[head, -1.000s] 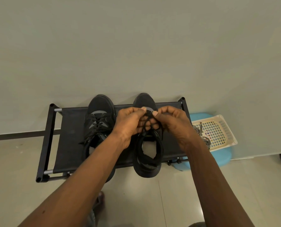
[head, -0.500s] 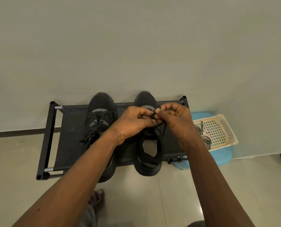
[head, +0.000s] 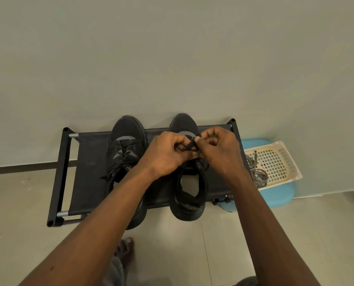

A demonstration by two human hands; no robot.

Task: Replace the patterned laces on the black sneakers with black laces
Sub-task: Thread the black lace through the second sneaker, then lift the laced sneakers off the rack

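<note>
Two black sneakers stand side by side on a low black rack, toes toward the wall. The left sneaker is laced with a black lace tied over its tongue. Over the right sneaker my left hand and my right hand meet, and both pinch a black lace above the tongue. Most of that shoe's lacing is hidden under my hands. The patterned black-and-white laces lie coiled in a cream basket to the right.
The basket sits on a blue plastic stool beside the rack. A plain wall rises right behind the rack. Pale tiled floor lies in front, with my bare foot showing below the shoes.
My hands have drawn close together over the right sneaker's tongue and shifted slightly right, working the black lace between the fingertips. The shoes and rack have not moved.
</note>
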